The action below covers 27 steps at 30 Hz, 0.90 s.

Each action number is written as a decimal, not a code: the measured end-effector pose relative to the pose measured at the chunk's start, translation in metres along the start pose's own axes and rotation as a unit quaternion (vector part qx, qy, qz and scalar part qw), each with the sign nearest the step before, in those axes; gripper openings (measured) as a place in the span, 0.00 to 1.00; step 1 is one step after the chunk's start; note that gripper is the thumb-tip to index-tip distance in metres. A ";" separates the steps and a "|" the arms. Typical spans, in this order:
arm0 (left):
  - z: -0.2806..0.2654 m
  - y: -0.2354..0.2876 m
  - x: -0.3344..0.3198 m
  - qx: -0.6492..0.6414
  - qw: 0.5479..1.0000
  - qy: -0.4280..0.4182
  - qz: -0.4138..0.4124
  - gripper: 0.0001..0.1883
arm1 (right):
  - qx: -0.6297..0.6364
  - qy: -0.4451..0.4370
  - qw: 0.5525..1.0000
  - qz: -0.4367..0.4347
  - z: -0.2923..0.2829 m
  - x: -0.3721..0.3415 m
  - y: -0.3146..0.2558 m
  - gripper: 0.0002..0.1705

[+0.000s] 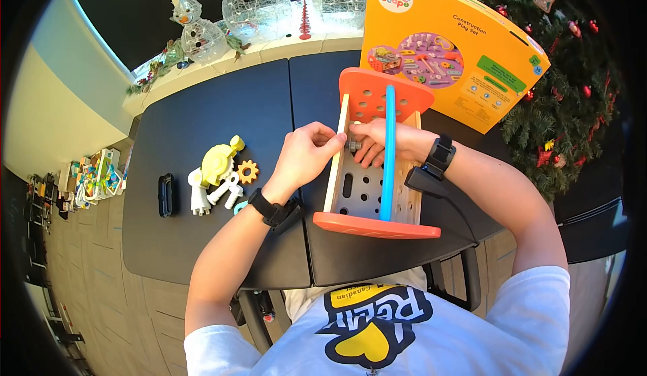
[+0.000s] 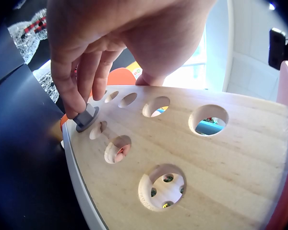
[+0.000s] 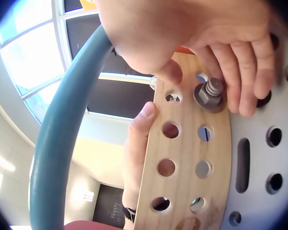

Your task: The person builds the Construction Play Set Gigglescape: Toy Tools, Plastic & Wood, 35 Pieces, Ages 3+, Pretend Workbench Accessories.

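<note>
**Gray bolt (image 3: 210, 98) sits in a pale wooden panel (image 3: 185, 149) of the toy box**

With the toy box (image 1: 377, 229) as the dial in the head view, the bolt lies toward 10 o'clock, in the box's side wall, mostly covered by fingers. The left hand (image 1: 304, 155) is outside that wall at 9 o'clock; the right hand (image 1: 373, 136) reaches inside, beneath the blue handle (image 1: 387, 180).

Only the left wrist view shows the bolt's outer head, at 9 o'clock, with the left hand's curled fingertips gripping it. Only the right wrist view shows the threaded end clearly, between 2 and 3 o'clock, with the left thumb on the panel's edge. There the right hand's fingers hang loosely beside the bolt, thumb apart; whether they touch it, I cannot tell.

The bolt is matte gray, six-sided at its head, with a round flange. The panel has fine wood grain and smooth round holes; the gray base (image 3: 257, 163) beside it has round holes and a long slot. The handle is a smooth, rounded bar between orange end boards. Farther out at 9 o'clock on the black table (image 1: 168, 241) lie a toothed orange gear (image 1: 248, 171), a curved yellow piece (image 1: 217, 165) and knobby white pieces (image 1: 200, 197).
</note>
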<state>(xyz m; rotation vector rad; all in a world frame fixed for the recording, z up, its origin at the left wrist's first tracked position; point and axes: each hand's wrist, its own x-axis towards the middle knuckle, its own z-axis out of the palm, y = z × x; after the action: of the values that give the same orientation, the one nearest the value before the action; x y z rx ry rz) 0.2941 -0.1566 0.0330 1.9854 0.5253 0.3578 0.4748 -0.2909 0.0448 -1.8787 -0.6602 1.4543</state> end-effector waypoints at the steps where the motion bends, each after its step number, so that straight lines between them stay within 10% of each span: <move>1: 0.000 0.000 0.000 0.001 1.000 0.000 0.000 0.23 | -0.005 0.004 1.000 -0.011 0.002 -0.004 -0.003 0.33; 27: 0.001 -0.001 0.001 0.005 1.000 0.000 0.001 0.24 | -0.019 -0.038 0.999 -0.021 -0.003 0.003 0.006 0.25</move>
<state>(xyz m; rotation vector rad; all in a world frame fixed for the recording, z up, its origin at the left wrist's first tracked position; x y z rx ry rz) 0.2951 -0.1560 0.0315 1.9953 0.5263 0.3574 0.4788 -0.2932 0.0391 -1.8334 -0.7638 1.5015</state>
